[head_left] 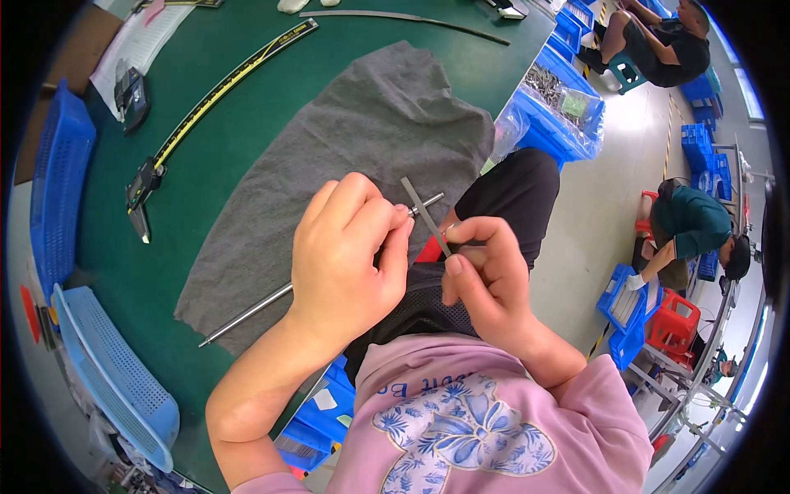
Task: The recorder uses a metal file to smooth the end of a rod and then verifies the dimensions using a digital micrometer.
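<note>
My left hand (350, 255) is closed around a thin, shiny metal rod (251, 314). The rod slants from lower left to upper right, and its far end sticks out past my fingers. Between thumb and fingers, my right hand (494, 288) pinches a narrow, flat, dark grey strip (421, 210) that looks like a small file. This strip crosses the rod near the rod's right end and seems to rest against it. My left fist hides the rod's middle. Underneath, a wrinkled grey cloth (329, 132) is spread over the green table (222, 41).
A digital caliper (146, 185) lies left of the cloth. Beyond it are a long thin metal strip (411, 18) and a dark device (132, 95). Blue baskets (123, 370) line the left edge. At right stands a blue bin (568, 136) of metal parts; two people sit farther off.
</note>
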{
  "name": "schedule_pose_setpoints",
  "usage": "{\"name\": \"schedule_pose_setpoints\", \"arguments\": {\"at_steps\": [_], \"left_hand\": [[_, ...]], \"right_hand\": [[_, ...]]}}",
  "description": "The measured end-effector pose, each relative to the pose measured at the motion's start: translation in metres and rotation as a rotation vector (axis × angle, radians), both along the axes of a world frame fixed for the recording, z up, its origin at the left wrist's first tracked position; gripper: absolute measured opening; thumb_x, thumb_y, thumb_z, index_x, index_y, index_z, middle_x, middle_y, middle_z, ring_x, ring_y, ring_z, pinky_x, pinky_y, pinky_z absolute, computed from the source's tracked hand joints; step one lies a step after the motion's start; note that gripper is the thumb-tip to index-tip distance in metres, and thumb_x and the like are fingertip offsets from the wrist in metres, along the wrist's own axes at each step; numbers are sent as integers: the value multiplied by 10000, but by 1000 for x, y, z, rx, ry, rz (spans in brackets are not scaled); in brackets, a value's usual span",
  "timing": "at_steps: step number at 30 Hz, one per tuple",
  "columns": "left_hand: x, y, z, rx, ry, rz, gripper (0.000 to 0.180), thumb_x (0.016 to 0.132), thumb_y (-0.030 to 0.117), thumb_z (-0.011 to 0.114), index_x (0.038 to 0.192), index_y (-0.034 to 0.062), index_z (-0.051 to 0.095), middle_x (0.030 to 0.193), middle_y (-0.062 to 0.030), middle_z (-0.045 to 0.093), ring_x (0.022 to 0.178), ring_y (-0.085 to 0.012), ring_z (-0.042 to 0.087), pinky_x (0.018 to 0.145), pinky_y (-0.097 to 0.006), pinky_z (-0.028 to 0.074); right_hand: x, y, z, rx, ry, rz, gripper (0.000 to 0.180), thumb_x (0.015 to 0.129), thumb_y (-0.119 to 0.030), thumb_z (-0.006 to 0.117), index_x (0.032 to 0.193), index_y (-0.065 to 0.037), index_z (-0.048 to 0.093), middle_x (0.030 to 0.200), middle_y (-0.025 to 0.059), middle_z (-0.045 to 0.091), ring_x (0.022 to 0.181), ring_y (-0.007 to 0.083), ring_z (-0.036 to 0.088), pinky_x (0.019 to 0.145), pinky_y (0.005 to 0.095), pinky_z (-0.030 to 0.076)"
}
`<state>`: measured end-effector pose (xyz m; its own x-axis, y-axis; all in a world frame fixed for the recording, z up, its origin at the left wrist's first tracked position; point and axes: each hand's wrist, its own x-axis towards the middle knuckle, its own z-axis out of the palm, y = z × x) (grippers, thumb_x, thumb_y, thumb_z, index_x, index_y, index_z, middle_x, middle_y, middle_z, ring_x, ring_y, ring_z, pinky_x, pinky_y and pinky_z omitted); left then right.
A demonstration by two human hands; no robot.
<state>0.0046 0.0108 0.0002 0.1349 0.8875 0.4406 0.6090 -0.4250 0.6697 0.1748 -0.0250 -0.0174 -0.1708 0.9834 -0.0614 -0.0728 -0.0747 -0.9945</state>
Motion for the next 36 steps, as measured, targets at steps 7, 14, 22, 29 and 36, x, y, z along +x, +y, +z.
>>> {"name": "schedule_pose_setpoints", "arguments": {"at_steps": [7, 14, 22, 29, 36], "left_hand": [[0, 0, 1, -9, -12, 3, 182, 659, -80, 711, 711, 16, 566, 712, -77, 512, 622, -230, 501, 543, -327, 385], [-1, 1, 0, -17, -38, -8, 189, 653, -84, 715, 696, 19, 562, 695, -73, 495, 609, -220, 483, 530, -317, 362], [0, 0, -1, -14, -47, -4, 193, 653, -91, 711, 690, 18, 556, 687, -69, 486, 604, -215, 473, 522, -318, 354], [-1, 0, 2, -37, -17, -6, 142, 670, -55, 690, 703, 21, 575, 723, -71, 493, 638, -246, 487, 545, -353, 400], [0, 0, 1, -40, -11, -26, 138, 676, -53, 692, 706, 21, 579, 725, -73, 493, 637, -248, 485, 545, -355, 399]], "right_hand": [[3, 6, -4, 527, -415, 5, 327, 831, 82, 561, 1143, 6, 619, 600, 50, 535, 447, 125, 513, 423, 247, 404], [7, 10, 13, 676, -728, 126, 454, 675, 145, 559, 1115, 61, 632, 529, 43, 429, 399, 146, 432, 401, 264, 351], [4, 11, 16, 682, -766, 104, 460, 662, 137, 555, 1108, 60, 636, 521, 44, 416, 387, 158, 416, 391, 282, 342], [0, 16, 16, 749, -827, 102, 469, 635, 110, 567, 1094, 51, 646, 520, 39, 405, 372, 161, 389, 371, 297, 312], [1, 17, 17, 728, -816, 111, 474, 624, 111, 562, 1087, 51, 646, 519, 38, 410, 367, 162, 388, 362, 300, 302]]}}
